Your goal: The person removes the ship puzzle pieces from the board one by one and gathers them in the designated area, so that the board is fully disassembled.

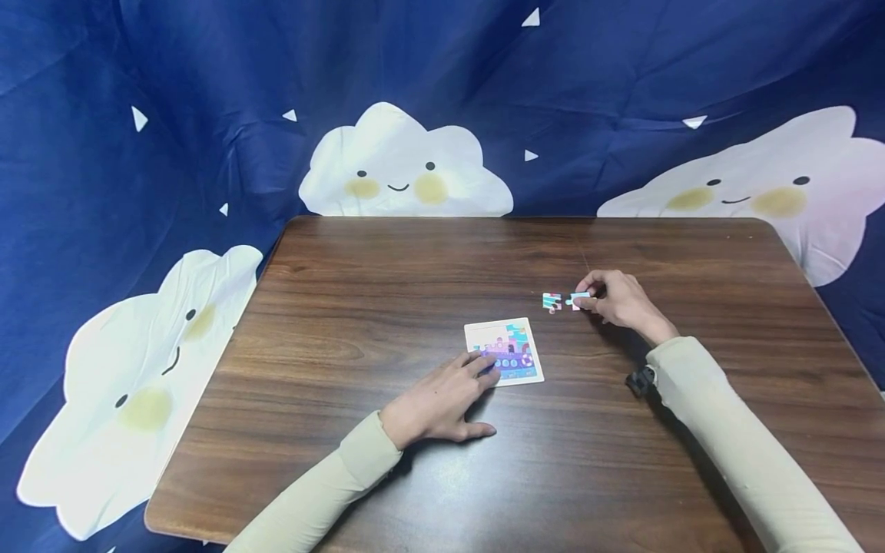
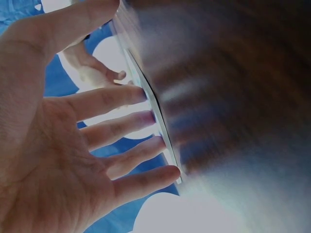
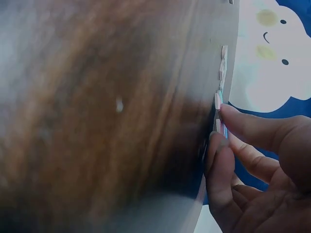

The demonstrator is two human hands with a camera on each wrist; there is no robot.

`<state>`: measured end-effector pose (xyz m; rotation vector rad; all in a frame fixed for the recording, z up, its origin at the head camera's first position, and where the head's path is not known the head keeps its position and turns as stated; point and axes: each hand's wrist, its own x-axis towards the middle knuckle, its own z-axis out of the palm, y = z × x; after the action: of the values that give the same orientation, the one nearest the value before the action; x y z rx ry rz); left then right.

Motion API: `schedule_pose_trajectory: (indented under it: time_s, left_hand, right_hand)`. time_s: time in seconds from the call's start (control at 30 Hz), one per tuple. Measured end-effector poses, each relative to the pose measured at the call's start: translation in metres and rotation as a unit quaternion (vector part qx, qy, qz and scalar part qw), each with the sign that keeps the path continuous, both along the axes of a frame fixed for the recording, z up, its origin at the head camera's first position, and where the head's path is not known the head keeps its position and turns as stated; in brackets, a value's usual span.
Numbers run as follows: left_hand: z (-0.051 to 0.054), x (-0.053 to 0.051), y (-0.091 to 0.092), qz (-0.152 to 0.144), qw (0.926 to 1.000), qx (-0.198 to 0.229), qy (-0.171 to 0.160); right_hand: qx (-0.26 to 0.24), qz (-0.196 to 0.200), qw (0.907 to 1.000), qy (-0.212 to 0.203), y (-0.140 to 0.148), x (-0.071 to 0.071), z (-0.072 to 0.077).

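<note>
Nearest me on a wood-grained table [image 1: 346,276], my left hand [image 1: 439,399] is spreading its fingers, the tips touching the near-left part of a puzzle tray [image 1: 484,336], seemingly to steady it. The tray is lying nearly square, showing no clear long axis; its side edges are running away from me with a slight lean to the left, and its purple boat [image 1: 510,359] is sitting right way up to my eye. Farther off to the right, well apart from the left, my right hand [image 1: 620,299] is pinching a puzzle piece [image 1: 577,302] by its right end, a grip probably chosen to leave the tab uncovered; that tab is pointing left, the longer axis apparently running across the table. Just beside it, not touching, a loose piece [image 1: 551,300] is lying with a knob pointing toward me. Behind everything, a blue curtain [image 1: 228,69] is hanging, smiling clouds [image 1: 397,146] printed across it.
</note>
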<state>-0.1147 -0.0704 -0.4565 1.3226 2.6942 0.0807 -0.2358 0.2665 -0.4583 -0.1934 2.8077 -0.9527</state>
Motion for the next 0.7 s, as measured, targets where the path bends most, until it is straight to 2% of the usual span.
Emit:
schedule_pose_trajectory:
  time_s: [0.2, 0.37, 0.7]
  left_hand:
    - [0.0, -0.001, 0.0, 0.001, 1.0, -0.003, -0.003]
    - [0.0, 0.0, 0.0, 0.003, 1.0, -0.006, -0.006]
    - [0.001, 0.001, 0.0, 0.004, 0.9999, -0.012, -0.007]
  right_hand:
    - [0.031, 0.006, 0.9994, 0.014, 0.003, -0.004, -0.001]
    - [0.028, 0.004, 0.9995, 0.017, 0.004, -0.004, 0.0]
    - [0.008, 0.017, 0.9979, 0.063, -0.009, 0.004, 0.004]
